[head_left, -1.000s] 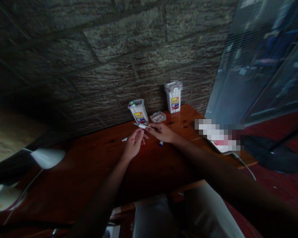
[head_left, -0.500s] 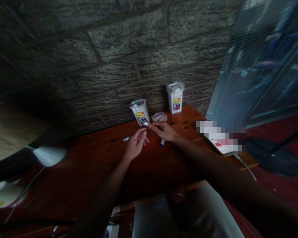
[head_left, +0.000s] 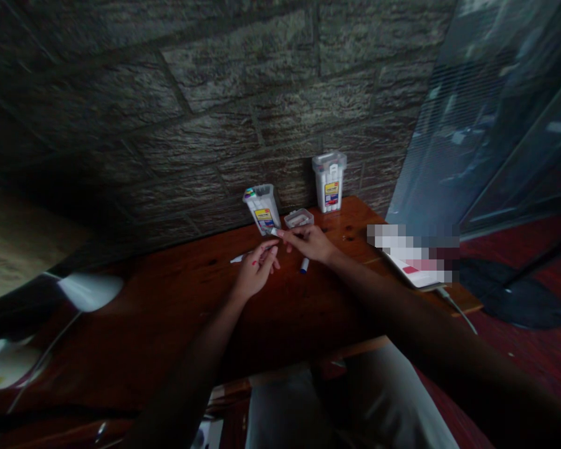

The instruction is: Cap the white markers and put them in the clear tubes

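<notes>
My right hand (head_left: 311, 242) pinches a white marker (head_left: 273, 231) and holds its tip just in front of the open clear marker box (head_left: 262, 209) that stands by the wall. My left hand (head_left: 257, 269) hovers a little below and left of the marker, fingers curled together; I cannot make out anything in it. A second clear box (head_left: 329, 181), closed and full of white markers, stands further right against the wall. The loose lid (head_left: 298, 218) lies between the two boxes. A blue-capped marker (head_left: 303, 265) lies on the wooden table (head_left: 177, 312) under my right wrist.
A white marker or cap (head_left: 237, 257) lies on the table left of my hands. A white device with a cable (head_left: 418, 274) sits at the table's right edge. A white lamp head (head_left: 90, 292) is at the left. A stone wall (head_left: 191, 125) backs the table.
My right hand has carried the white marker up and back toward the open box. My left hand has let go of the marker and stays below it.
</notes>
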{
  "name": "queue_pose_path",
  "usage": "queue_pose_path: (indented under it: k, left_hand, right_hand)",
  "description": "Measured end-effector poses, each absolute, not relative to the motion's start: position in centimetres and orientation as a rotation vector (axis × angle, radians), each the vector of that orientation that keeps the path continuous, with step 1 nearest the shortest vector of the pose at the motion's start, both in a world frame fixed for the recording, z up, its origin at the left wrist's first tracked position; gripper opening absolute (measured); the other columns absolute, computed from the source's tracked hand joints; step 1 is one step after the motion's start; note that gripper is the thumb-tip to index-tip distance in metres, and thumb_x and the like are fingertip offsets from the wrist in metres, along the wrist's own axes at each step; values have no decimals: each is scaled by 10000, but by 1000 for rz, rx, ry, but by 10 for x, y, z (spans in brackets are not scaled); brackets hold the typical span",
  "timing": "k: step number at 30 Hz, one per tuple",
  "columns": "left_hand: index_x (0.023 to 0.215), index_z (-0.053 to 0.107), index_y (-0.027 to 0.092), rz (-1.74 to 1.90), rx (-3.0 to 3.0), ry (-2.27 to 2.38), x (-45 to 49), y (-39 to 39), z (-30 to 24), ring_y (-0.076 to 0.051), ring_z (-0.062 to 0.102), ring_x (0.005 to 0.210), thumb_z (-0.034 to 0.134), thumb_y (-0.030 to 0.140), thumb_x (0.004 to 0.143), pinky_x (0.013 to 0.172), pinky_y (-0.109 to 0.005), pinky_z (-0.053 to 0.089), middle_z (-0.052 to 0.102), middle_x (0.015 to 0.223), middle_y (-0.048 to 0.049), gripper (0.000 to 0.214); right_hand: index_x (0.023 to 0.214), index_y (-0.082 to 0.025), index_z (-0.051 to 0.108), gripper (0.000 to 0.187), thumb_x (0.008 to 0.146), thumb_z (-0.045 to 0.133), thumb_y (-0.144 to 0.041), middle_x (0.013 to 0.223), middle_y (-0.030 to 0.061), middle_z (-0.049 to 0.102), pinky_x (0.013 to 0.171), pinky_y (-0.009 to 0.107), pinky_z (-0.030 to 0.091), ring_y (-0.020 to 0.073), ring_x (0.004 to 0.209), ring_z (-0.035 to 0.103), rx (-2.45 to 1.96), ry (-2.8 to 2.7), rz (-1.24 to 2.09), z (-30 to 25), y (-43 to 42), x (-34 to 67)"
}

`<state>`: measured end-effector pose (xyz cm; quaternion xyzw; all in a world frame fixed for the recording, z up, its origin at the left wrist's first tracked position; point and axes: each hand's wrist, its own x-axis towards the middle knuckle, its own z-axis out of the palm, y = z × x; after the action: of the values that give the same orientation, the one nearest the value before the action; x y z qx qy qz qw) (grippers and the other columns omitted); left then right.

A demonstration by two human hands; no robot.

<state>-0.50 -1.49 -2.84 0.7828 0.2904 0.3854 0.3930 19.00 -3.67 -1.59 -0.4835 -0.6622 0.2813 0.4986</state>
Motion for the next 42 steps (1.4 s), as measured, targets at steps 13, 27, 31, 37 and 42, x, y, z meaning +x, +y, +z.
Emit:
queue_pose_path:
  k: [13,27,31,37,42]
  left_hand:
    - [1143,633,157,1025,1928,746,-3,-17,-24,-110,560,491,527,573,937,510,-223,444,659,624,8,476]
    - [688,606,164,1071,1818,743,-1,-19,-21,-116,566,473,483,686,907,510,-252,458,682,607,-45,580]
    - [671,619,159,1074,1748,767,-1,-15,-22,-124,571,464,471,707,899,500,-259,462,689,604,-58,612]
    - [579,642,151,1018,1697,781,-2,-11,-23,-142,570,466,419,707,904,510,-283,456,691,595,-98,681]
    - [741,678,133,1032,1599,746,-2,-10,-23,-151,560,458,469,698,865,482,-280,449,678,581,-70,615]
  right_hand:
    - [713,-162,708,601,898,454,-674,547,-8,542,584,271,380,129,563,502,-1156,-1433,775,-15,-33,189]
    - [742,-142,686,459,873,593,-572,632,-8,579,575,248,400,102,572,497,-1034,-1605,941,-15,-40,181]
    - [877,-156,727,440,818,666,-588,631,-29,566,498,224,358,83,522,454,-1050,-1463,1077,-15,-39,181]
    - [897,-154,764,442,848,650,-578,732,34,673,432,214,323,70,491,460,-1059,-1122,1266,-15,-33,181]
    - [880,-142,762,504,890,577,-610,730,56,687,388,215,251,63,457,429,-1080,-1157,1302,-14,-35,180]
